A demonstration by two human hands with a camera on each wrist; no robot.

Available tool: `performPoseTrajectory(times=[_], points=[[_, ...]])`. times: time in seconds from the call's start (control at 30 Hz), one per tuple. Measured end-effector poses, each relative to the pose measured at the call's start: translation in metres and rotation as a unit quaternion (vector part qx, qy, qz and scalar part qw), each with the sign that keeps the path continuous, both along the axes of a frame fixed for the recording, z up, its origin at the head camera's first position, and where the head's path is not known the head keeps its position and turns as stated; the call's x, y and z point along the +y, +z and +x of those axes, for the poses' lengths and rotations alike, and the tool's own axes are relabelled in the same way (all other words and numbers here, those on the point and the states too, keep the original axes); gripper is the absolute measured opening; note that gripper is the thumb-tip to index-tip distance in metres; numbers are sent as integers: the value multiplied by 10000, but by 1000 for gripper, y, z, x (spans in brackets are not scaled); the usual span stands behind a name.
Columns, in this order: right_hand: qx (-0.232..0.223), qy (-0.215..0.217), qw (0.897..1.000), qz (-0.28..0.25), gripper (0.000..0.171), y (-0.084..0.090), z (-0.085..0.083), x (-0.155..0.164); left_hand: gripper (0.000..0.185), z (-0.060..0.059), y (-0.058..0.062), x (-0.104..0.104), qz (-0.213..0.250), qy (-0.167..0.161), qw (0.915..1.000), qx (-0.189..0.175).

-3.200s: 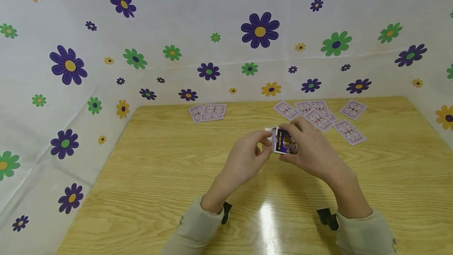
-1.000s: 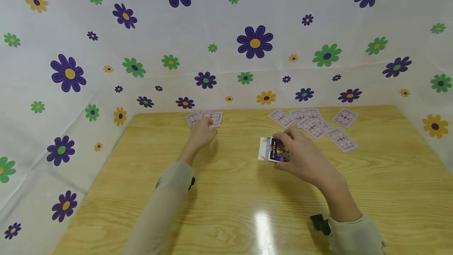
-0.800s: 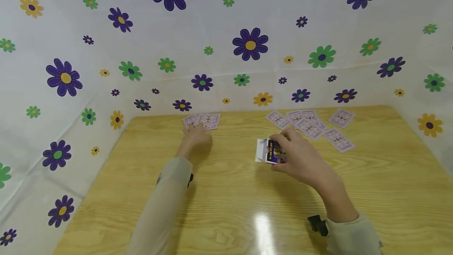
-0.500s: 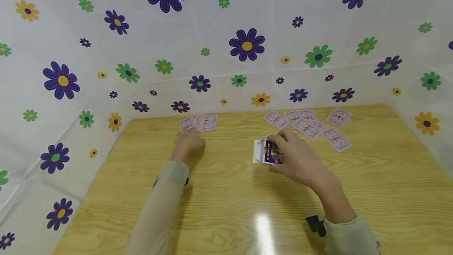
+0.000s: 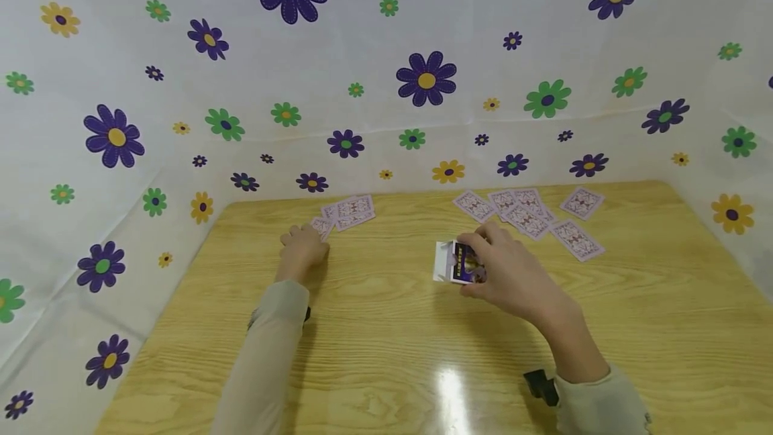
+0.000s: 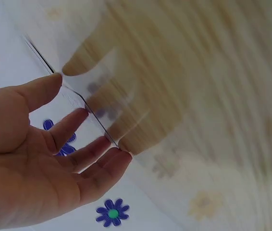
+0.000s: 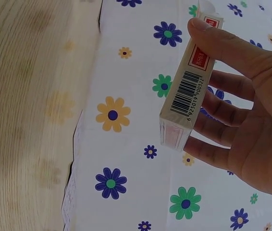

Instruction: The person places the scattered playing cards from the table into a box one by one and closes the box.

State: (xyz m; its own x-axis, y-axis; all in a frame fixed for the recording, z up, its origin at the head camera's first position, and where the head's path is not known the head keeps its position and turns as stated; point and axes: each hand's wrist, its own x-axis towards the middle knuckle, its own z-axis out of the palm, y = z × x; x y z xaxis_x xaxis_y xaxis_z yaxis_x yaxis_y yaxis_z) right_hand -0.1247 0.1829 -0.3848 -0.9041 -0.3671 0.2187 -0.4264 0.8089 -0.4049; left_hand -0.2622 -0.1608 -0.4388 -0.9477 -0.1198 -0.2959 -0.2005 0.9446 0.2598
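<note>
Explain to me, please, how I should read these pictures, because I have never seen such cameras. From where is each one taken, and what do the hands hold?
There is no machine here: a person works with bare hands. The wide view comes from a camera on the head, looking forward and down. The two close views come from a camera on each wrist, so the table looks tilted there. Near its back edge lie a few patterned cards on the left, and a larger group of cards on the right. The right hand holds a small box with its flap open. The left hand seems to touch the nearest left card.
</note>
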Motion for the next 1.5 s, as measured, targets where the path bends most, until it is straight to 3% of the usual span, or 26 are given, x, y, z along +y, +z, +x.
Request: performPoseTrajectory(times=[0.1, 0.27, 0.43, 0.53, 0.67, 0.73, 0.87, 1.0, 1.1, 1.23, 1.37, 1.43, 1.5], points=[[48, 42, 10000, -9, 71, -2, 0, -2, 39, -3, -2, -12, 15, -32, 9999, 149], [44, 96, 9999, -44, 71, -5, -2, -5, 38, -7, -2, -32, 426, -22, 9985, 337], [-27, 76, 9999, -125, 71, -8, -8, -6, 48, -4, 3, -45, 802, 48, 9967, 96], [-52, 62, 9999, -88, 71, -9, -13, -5, 51, -3, 5, -48, 861, 10, 9960, -229], [-99, 52, 9999, -51, 71, -11, -22, -4, 52, -2, 4, -46, 911, -297, 9943, -473], [-93, 48, 9999, -55, 71, -12, -27, -4, 52, 0, 2, -44, 1033, -477, 9925, -454], [-77, 57, 9999, -82, 71, -13, -34, -5, 43, 5, -3, -38, 1751, -546, 9828, -207], [-173, 14, 9998, -117, 72, -12, -35, -7, 30, 14, -2, -28, 2606, -536, 9632, 380], [-246, -17, 9996, -129, 72, -12, -35, -8, 27, 24, 7, -16, 3247, -554, 9398, 907], [-286, -38, 9994, -216, 73, -9, -38, -11, 28, 42, 25, 7, 4083, -548, 8999, 1432], [-274, -78, 9991, -320, 76, -3, -38, -15, 27, 57, 41, 34, 4866, -576, 8577, 1557], [-160, -109, 9992, -363, 77, 0, -36, -15, 26, 60, 47, 47, 5046, -723, 8466, 1531], [-13, -162, 9991, -386, 77, 3, -34, -14, 26, 62, 53, 59, 5060, -938, 8449, 1461]])
